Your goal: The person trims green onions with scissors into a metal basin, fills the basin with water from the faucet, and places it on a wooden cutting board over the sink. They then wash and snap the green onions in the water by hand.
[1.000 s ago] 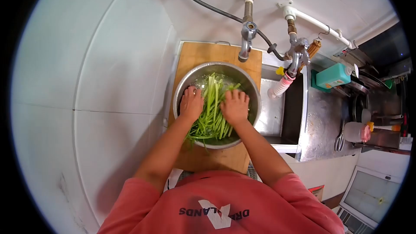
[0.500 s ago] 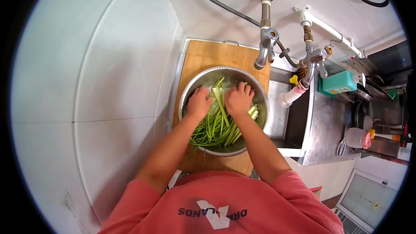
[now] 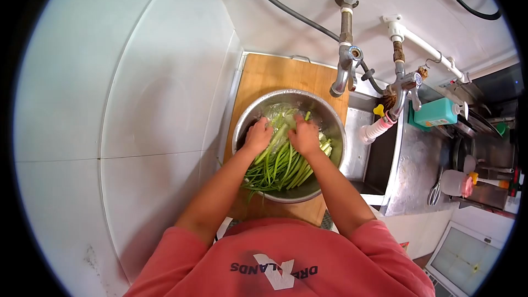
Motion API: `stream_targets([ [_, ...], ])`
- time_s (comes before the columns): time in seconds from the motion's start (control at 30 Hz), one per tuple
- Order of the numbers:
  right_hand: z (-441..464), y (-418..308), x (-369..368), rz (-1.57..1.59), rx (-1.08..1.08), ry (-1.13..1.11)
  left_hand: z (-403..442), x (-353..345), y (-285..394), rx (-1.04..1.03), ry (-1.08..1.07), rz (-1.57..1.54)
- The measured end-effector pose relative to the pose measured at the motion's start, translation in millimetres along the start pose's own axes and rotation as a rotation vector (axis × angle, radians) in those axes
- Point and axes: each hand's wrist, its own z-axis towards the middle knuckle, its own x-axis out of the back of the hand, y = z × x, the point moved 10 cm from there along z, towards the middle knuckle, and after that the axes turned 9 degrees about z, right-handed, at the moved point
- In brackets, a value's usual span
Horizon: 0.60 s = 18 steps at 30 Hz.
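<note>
A round metal basin [image 3: 336,126] holds water and a heap of long green stalks [image 3: 283,165] with paler ends. Both my hands are down inside it. My left hand [image 3: 258,136] is at the left, its fingers curled on the stalks near the water. Opposite it, my right hand [image 3: 304,135] is closed about the pale part of the stalks, with fingertips partly hidden. Splashing water blurs the stalks between the two hands. Thin green leaf ends hang over the basin's near left rim.
Under the basin lies a wooden board [image 3: 269,71]. A metal tap [image 3: 344,71] stands over the board's right side, and a second tap [image 3: 404,91] carries a pink-white hose [image 3: 377,129] above the sink [image 3: 357,154]. Further right is a teal bottle [image 3: 437,113]; a tiled wall [image 3: 154,93] borders the left.
My hands have drawn slightly closer together, and the right has shifted lower over the stalks. Water churns at the basin's far side. The whole view has shifted a little.
</note>
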Motion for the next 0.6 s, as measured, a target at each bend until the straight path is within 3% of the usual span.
stream_targets([
  [0.07, 1, 0, 9, 0.023, -0.061, 0.022, 4, 10, 23, -0.182, 0.139, 0.172],
  [0.2, -2, 3, 15, 0.015, -0.132, 0.017, 9, -8, 9, -0.089, -0.015, 0.08],
  [0.27, -5, -8, 37, -0.062, -0.091, 0.144, 9, -23, 1, -0.005, -0.159, -0.546],
  [0.33, -9, -23, 61, -0.138, -0.05, 0.266, 9, -21, 1, 0.003, -0.182, -0.503],
  [0.4, -4, -10, 47, 0.101, -0.21, 0.051, 6, -19, 6, 0.011, -0.205, -0.459],
  [0.43, -1, -8, 44, 0.1, -0.21, 0.052, 5, -18, 7, 0.051, -0.195, -0.483],
  [0.6, 11, 33, -14, 0.815, -0.468, 0.057, 1, -39, -25, 0.235, -0.18, -0.597],
])
